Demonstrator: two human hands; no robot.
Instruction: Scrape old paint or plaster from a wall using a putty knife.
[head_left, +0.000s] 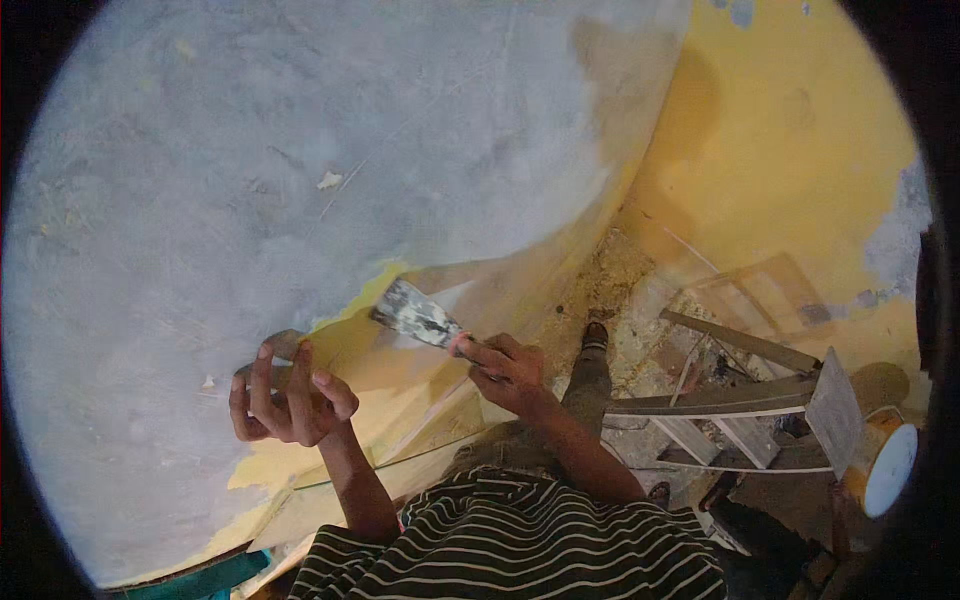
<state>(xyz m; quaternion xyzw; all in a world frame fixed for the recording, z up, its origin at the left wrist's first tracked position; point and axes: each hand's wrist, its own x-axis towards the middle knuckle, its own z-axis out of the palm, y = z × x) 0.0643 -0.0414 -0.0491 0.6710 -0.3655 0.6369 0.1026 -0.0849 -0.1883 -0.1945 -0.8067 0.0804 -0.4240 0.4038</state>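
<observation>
My right hand (506, 367) is closed around the handle of a putty knife (416, 313). Its broad metal blade, smeared with white and grey, points up and left, close to the wall (247, 187). Grey-white filler covers most of this wall, with yellow paint showing along its ragged lower edge. My left hand (289, 397) is raised in front of the wall at the left, its fingers curled and spread; nothing shows between them. Whether its fingertips touch the wall, I cannot tell.
A wooden stepladder (720, 397) stands at the lower right, beside a pale round lid or bucket (891, 471). Rubble and dust lie on the floor (622, 262) near my foot. Another wall (795, 142), yellow, meets the grey one at a corner. Something teal (202, 577) is at the lower left.
</observation>
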